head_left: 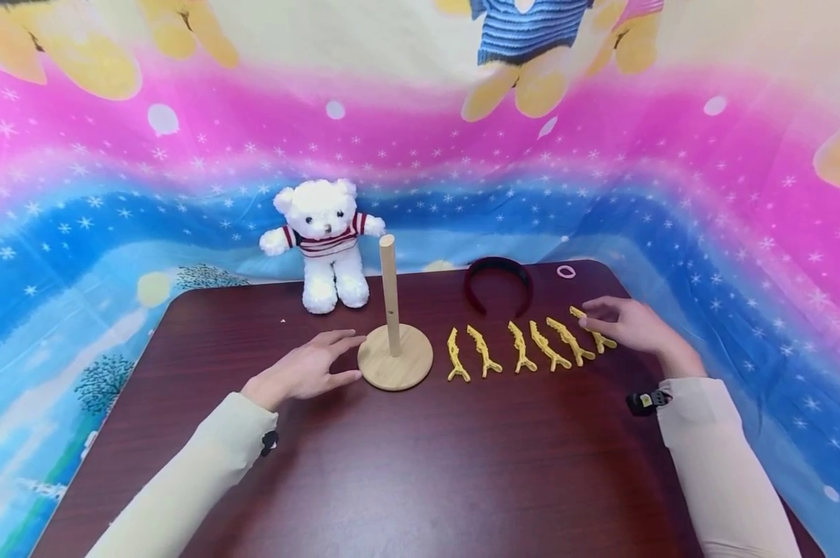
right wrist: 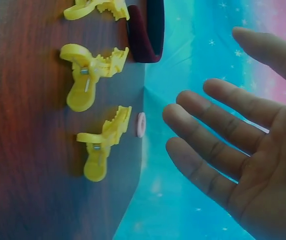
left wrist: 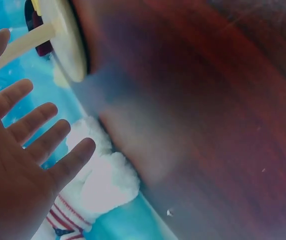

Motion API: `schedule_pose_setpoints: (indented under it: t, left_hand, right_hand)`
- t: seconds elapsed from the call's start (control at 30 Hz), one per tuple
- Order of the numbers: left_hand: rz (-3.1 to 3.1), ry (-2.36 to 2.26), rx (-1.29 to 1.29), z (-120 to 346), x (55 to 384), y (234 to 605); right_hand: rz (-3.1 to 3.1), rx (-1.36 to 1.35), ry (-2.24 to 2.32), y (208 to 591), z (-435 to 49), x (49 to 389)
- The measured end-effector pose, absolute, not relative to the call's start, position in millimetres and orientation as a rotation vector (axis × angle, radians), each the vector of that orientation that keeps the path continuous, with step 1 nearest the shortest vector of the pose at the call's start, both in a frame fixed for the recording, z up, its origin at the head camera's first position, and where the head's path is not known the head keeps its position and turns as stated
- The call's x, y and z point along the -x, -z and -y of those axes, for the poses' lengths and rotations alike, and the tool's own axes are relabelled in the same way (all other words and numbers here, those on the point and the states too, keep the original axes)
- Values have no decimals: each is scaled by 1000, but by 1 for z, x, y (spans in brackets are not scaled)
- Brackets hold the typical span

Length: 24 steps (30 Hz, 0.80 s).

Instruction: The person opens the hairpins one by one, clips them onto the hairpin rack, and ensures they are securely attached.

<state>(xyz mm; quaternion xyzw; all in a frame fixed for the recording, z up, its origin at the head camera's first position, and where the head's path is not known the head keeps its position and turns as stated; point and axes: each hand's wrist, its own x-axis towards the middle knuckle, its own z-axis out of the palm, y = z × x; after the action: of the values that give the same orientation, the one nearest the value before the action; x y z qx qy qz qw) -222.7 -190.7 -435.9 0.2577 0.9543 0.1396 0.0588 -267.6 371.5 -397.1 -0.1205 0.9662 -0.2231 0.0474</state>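
The right hand (head_left: pixel 632 325), nearer, and the left hand (head_left: pixel 311 368) both spread empty fingers, the right's above the rightmost slender yellow plastic clip (right wrist: pixel 106 138), its length running eleven-to-five o'clock.

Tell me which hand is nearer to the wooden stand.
Left. The left hand is at the left edge of the wooden stand, fingertips by its base; the right hand is well to its right, at the rightmost yellow clip.

No words, brands or numbers can be read. At four o'clock in the head view, a small black boxy wrist device (head_left: pixel 635 404) bears a yellowish mark (head_left: pixel 646 401) too small to make out.
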Motion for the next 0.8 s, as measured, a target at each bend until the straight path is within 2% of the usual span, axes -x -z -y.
schedule_pose_setpoints:
  t: [0.33, 0.8]
  left_hand:
    - [-2880, -392, -829, 186, 221, 449]
    - [-2836, -424, -861, 178, 219, 455]
  right_hand:
    - [-2878, 275, 703, 407, -381, 266]
    - [-2749, 37, 978, 435, -399, 269]
